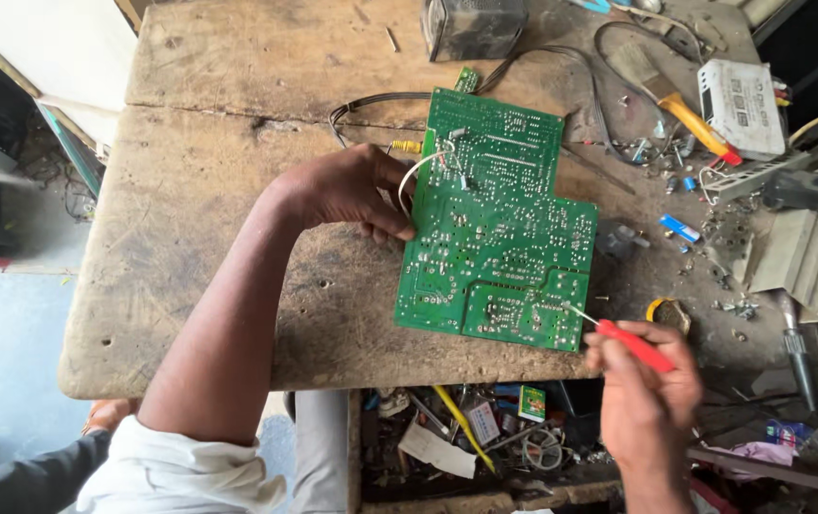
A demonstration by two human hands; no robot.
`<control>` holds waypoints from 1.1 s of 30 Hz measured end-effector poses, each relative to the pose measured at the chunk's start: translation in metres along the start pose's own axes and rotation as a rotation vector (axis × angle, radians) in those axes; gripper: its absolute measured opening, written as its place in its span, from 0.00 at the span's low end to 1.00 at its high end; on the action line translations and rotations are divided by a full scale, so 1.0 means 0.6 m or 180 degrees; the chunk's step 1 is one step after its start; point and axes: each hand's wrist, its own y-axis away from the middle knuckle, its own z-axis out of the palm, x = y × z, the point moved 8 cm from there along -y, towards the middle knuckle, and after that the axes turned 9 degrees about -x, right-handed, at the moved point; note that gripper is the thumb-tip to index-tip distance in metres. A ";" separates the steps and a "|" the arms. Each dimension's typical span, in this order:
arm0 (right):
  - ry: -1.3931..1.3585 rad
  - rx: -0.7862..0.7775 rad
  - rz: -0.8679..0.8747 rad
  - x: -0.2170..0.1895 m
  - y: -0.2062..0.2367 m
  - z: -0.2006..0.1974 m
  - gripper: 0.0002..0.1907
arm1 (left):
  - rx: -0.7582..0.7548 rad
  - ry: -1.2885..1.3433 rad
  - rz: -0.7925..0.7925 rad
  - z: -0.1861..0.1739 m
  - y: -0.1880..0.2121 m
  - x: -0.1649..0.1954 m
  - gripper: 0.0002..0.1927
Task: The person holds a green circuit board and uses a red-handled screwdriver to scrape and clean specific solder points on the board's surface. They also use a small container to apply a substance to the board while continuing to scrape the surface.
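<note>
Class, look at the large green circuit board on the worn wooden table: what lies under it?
Under the green circuit board, only the worn wooden table shows around its edges; black cables run beneath its top edge. Everything else underneath is hidden.

The circuit board (pixel 494 228) hides its component side; screws (pixel 639 149) too small.

Green circuit board (pixel 497 224) lies solder-side up; red-handled screwdriver (pixel 630 344) touches its corner.

Bright, even daylight; soft shadows, sharp focus, slight edge distortion.
</note>
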 end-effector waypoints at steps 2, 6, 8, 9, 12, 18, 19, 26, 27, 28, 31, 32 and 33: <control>0.0898 -0.0076 -0.0148 -0.013 0.003 0.036 0.11 | 0.0038 -0.0028 0.0039 0.001 -0.002 -0.001 0.20; 0.2554 -0.0219 -0.0821 -0.049 -0.003 0.115 0.12 | 0.0069 0.0020 -0.0017 -0.001 -0.004 -0.005 0.22; 0.3325 -0.0367 -0.1393 -0.071 -0.008 0.154 0.14 | 0.0072 -0.0025 -0.0001 -0.002 -0.005 -0.005 0.22; 0.3705 -0.0447 -0.1684 -0.078 -0.009 0.173 0.15 | 0.0075 -0.0048 0.0006 -0.002 -0.004 -0.004 0.22; 0.3869 -0.0443 -0.1894 -0.077 -0.019 0.197 0.16 | 0.0097 -0.0072 -0.0103 -0.003 -0.003 -0.009 0.21; 0.3995 -0.0456 -0.1813 -0.066 -0.026 0.204 0.17 | 0.0058 -0.0029 -0.0033 -0.003 -0.005 -0.007 0.22; 0.4011 -0.0450 -0.1784 -0.064 -0.026 0.203 0.17 | 0.0068 -0.0050 -0.0050 -0.003 -0.006 -0.007 0.22; 0.4039 -0.0526 -0.1737 -0.059 -0.028 0.209 0.17 | 0.0090 -0.0135 -0.0021 -0.004 -0.004 -0.005 0.21; 0.4050 -0.0527 -0.1734 -0.059 -0.027 0.209 0.17 | 0.0081 -0.0143 0.0006 -0.003 -0.004 -0.004 0.21; 0.4052 -0.0501 -0.1745 -0.060 -0.026 0.208 0.17 | 0.0073 -0.0121 -0.0021 -0.003 -0.004 -0.006 0.21; 0.4066 -0.0469 -0.1783 -0.061 -0.026 0.208 0.17 | 0.0064 -0.0083 -0.0049 -0.004 -0.005 -0.009 0.21; 0.4075 -0.0488 -0.1787 -0.060 -0.026 0.209 0.17 | 0.0063 -0.0085 -0.0031 -0.004 -0.006 -0.008 0.21; 0.4083 -0.0503 -0.1796 -0.059 -0.026 0.211 0.17 | 0.0064 -0.0092 -0.0012 -0.003 -0.006 -0.008 0.21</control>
